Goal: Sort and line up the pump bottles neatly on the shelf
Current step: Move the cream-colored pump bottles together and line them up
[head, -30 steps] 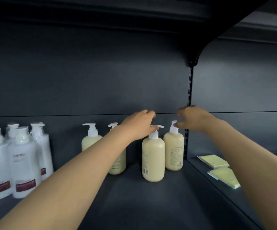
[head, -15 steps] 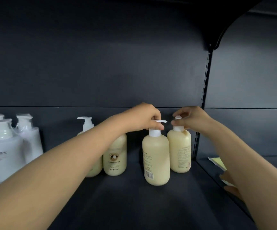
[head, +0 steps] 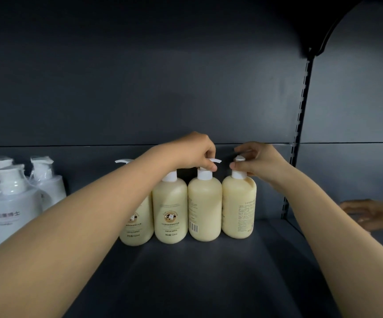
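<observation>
Several cream pump bottles stand upright in a row on the dark shelf point(head: 209, 271). My left hand point(head: 190, 150) pinches the white pump head of the third cream bottle point(head: 204, 207), whose barcode faces me. My right hand point(head: 257, 160) pinches the pump head of the rightmost cream bottle point(head: 238, 207), which shows its text side. The second cream bottle point(head: 170, 210) shows its cow label. My left forearm partly hides the leftmost cream bottle point(head: 137, 223).
White pump bottles point(head: 16, 203) wrapped in clear film stand at the left of the shelf. A slotted upright point(head: 300, 125) divides the bays. Another person's hand point(head: 367, 213) is in the right-hand bay. The shelf's front area is bare.
The third and rightmost cream bottles have come level with the other two, forming one close row. My hands went from reaching to pinching the pump heads. The camera has moved closer.
</observation>
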### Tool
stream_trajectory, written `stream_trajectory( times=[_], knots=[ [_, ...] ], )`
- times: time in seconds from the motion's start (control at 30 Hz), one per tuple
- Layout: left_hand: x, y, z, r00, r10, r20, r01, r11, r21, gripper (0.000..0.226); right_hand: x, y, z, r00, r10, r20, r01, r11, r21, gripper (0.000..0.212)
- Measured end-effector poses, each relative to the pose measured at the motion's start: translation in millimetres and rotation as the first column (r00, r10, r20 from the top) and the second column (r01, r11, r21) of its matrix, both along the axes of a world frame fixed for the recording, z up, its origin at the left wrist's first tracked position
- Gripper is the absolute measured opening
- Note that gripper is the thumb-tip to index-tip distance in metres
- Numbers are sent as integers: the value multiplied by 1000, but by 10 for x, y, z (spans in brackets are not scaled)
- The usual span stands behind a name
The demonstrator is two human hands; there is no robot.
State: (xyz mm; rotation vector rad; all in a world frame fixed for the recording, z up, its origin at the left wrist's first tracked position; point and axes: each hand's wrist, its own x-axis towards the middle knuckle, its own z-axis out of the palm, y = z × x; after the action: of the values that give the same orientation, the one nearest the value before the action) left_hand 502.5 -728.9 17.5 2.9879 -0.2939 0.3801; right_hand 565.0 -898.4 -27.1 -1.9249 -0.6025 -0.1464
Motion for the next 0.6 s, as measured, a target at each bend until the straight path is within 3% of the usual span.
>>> stream_trajectory(
  times=[0.2,0.37,0.5,0.6],
  knots=[
    [-16,-85,-40,998,50,40,-56,984,167,38,-115,12,-286,984,-158,81,160,987,-15,61],
    [-70,-124,-133,992,118,36,-123,975,183,46,-155,-24,-530,968,-251,-8,248,961,-119,82],
    [-107,-107,-202,995,93,20,-95,984,149,55,-161,-64,-528,979,-201,-45,195,975,-109,68],
    [-109,-101,-188,998,67,-16,-64,987,149,49,-190,-99,-487,989,-138,-51,135,988,-75,53]
  ],
)
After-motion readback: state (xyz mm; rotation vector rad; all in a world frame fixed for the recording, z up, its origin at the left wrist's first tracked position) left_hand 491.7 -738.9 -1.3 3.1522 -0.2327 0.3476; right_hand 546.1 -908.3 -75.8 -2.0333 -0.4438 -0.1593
